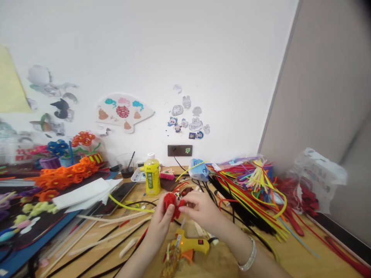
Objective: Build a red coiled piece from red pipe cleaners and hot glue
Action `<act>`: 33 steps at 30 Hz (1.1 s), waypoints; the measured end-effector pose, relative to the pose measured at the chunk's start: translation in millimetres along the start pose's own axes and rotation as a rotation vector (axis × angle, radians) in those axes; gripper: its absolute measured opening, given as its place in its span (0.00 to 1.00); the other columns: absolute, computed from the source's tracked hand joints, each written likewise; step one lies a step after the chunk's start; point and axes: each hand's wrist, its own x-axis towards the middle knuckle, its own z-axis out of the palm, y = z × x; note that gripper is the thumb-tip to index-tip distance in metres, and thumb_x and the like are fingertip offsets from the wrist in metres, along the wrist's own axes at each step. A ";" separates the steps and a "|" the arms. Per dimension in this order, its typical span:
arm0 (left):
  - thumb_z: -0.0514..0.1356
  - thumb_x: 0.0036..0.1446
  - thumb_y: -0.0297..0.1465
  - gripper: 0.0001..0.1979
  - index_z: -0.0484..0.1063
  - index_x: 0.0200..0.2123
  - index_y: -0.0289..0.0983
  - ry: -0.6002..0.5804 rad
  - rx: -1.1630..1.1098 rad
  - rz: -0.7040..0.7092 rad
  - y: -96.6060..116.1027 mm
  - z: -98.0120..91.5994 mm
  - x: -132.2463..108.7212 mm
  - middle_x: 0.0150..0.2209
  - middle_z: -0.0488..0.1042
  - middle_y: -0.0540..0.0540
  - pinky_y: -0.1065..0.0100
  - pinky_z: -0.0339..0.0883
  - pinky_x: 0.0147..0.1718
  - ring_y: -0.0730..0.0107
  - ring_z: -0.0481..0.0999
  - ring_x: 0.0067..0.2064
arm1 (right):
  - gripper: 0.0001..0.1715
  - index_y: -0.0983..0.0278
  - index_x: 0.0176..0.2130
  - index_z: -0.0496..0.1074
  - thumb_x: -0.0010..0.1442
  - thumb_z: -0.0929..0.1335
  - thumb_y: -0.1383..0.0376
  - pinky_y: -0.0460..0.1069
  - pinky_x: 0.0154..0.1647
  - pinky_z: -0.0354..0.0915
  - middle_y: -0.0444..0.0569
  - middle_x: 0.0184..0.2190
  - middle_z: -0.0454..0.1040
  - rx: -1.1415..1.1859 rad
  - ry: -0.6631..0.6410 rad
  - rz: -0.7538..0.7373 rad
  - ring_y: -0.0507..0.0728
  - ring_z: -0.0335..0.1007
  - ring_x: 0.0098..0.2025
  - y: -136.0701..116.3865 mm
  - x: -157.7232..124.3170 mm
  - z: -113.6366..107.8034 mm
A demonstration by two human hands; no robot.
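- The left hand (159, 226) curls closed around a small red pipe-cleaner figure (170, 204), held up above the table (292, 251).
- The right hand (201, 211) pinches the figure's side, its fingers narrowly closed.
- A yellow glue gun (189, 245) lies on the table just below the hands.
- A bangle (248, 255) circles the right wrist.
- A heap of pipe cleaners (249, 197) sits to the right; a yellow bottle (152, 175) stands beyond the hands.

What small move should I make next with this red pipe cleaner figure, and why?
Probably turn the red pipe-cleaner figure in your left hand and right hand to inspect its pale piece before reaching for the yellow hot glue gun: it lies just below them, its small light on.
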 end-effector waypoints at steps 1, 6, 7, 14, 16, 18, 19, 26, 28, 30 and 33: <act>0.62 0.45 0.47 0.20 0.68 0.36 0.39 0.010 0.016 0.005 0.9 0.0 -1.0 0.37 0.72 0.46 0.67 0.60 0.44 0.59 0.69 0.43 | 0.04 0.63 0.28 0.73 0.55 0.68 0.67 0.44 0.32 0.61 0.42 0.25 0.72 0.015 0.013 -0.057 0.51 0.67 0.30 -4.1 -2.0 0.2; 0.61 0.44 0.50 0.23 0.68 0.37 0.39 -0.018 0.054 0.022 -0.3 2.0 -2.7 0.38 0.72 0.45 0.62 0.59 0.47 0.56 0.69 0.44 | 0.03 0.64 0.28 0.72 0.53 0.68 0.70 0.44 0.28 0.59 0.42 0.24 0.72 0.035 0.068 -0.006 0.51 0.66 0.27 -9.4 -3.5 5.7; 0.61 0.44 0.50 0.24 0.68 0.37 0.39 -0.025 0.057 0.024 -1.0 2.6 -3.0 0.38 0.72 0.45 0.62 0.60 0.46 0.56 0.69 0.44 | 0.03 0.64 0.29 0.72 0.53 0.68 0.71 0.44 0.29 0.59 0.42 0.25 0.72 0.018 0.077 0.006 0.51 0.67 0.28 -9.0 -3.5 6.4; 0.60 0.47 0.45 0.17 0.69 0.35 0.38 -0.024 0.074 -0.029 -2.7 8.4 -6.4 0.29 0.73 0.48 0.66 0.66 0.32 0.63 0.71 0.32 | 0.04 0.65 0.29 0.68 0.56 0.66 0.68 0.47 0.32 0.58 0.47 0.29 0.71 -0.244 0.085 -0.116 0.55 0.65 0.33 -6.5 -10.7 8.5; 0.60 0.48 0.44 0.16 0.68 0.33 0.38 -0.013 0.074 -0.050 -1.0 9.4 -5.3 0.28 0.72 0.49 0.68 0.65 0.29 0.65 0.71 0.30 | 0.06 0.64 0.29 0.67 0.59 0.63 0.68 0.46 0.31 0.57 0.47 0.29 0.70 -0.187 0.097 -0.061 0.54 0.65 0.32 -5.8 -12.7 7.3; 0.60 0.48 0.44 0.15 0.68 0.31 0.38 -0.007 0.072 -0.072 1.5 9.2 -3.0 0.27 0.72 0.49 0.70 0.65 0.27 0.67 0.71 0.29 | 0.07 0.64 0.30 0.66 0.60 0.62 0.67 0.45 0.29 0.56 0.45 0.27 0.69 -0.117 0.096 0.021 0.53 0.64 0.29 -4.4 -14.6 5.3; 0.60 0.48 0.44 0.14 0.67 0.29 0.38 -0.009 0.071 -0.085 2.8 8.8 -1.7 0.25 0.72 0.50 0.71 0.64 0.25 0.69 0.70 0.27 | 0.07 0.64 0.31 0.66 0.60 0.62 0.67 0.45 0.28 0.55 0.44 0.26 0.69 -0.077 0.078 0.055 0.52 0.64 0.28 -3.6 -15.7 4.5; 0.64 0.42 0.41 0.14 0.65 0.24 0.37 -0.090 0.086 -0.185 9.8 6.2 0.8 0.15 0.67 0.56 0.76 0.55 0.14 0.76 0.63 0.16 | 0.05 0.64 0.29 0.68 0.57 0.63 0.68 0.44 0.29 0.57 0.42 0.25 0.67 0.279 -0.018 0.093 0.50 0.62 0.27 4.0 -20.8 8.7; 0.65 0.41 0.39 0.14 0.64 0.22 0.37 -0.103 0.097 -0.200 11.7 5.1 0.7 0.15 0.67 0.56 0.76 0.56 0.14 0.77 0.63 0.16 | 0.06 0.64 0.30 0.68 0.58 0.63 0.67 0.44 0.28 0.57 0.42 0.25 0.67 0.390 -0.031 0.127 0.50 0.62 0.27 7.7 -19.6 11.4; 0.66 0.40 0.37 0.14 0.64 0.20 0.37 -0.111 0.108 -0.215 13.2 2.8 1.4 0.14 0.67 0.56 0.76 0.57 0.14 0.77 0.63 0.16 | 0.06 0.65 0.31 0.68 0.58 0.63 0.65 0.44 0.29 0.59 0.43 0.26 0.68 0.482 -0.039 0.163 0.51 0.63 0.28 12.5 -18.0 13.4; 0.65 0.42 0.36 0.13 0.65 0.20 0.36 -0.092 0.112 -0.226 13.7 -3.1 4.4 0.13 0.67 0.56 0.76 0.56 0.13 0.78 0.62 0.15 | 0.06 0.65 0.35 0.68 0.57 0.63 0.65 0.46 0.33 0.60 0.46 0.31 0.70 0.394 0.081 0.210 0.52 0.65 0.32 19.1 -19.0 13.6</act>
